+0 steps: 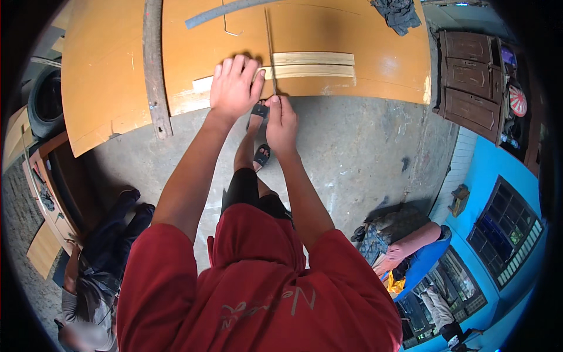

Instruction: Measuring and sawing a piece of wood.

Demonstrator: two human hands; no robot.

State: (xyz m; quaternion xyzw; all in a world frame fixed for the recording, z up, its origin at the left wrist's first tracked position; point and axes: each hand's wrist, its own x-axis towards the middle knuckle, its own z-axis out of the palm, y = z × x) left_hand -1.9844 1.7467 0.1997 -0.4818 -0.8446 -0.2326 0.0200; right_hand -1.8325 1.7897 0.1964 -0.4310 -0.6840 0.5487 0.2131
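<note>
Two pale wooden strips point(316, 71) lie side by side on a large orange-yellow tabletop point(352, 29) near its front edge. My left hand point(233, 87) rests over the strips' left part, fingers stretched forward and thumb apart, hiding the wood beneath. Between finger and thumb, my right hand point(282, 123) pinches the near end of a long, thin, dark strip point(270, 47), just off the table's edge. This thin strip runs away from me across the wooden strips, right of my left hand. Whether it is a blade or a rod, I cannot tell.
A long worn bar point(155, 64) crosses the tabletop at left. Farther back are a grey-blue strip point(229, 10), a bent wire point(230, 29) and a dark cloth point(397, 14). A brown cabinet point(472, 82) stands right; another person point(105, 258) is at lower left.
</note>
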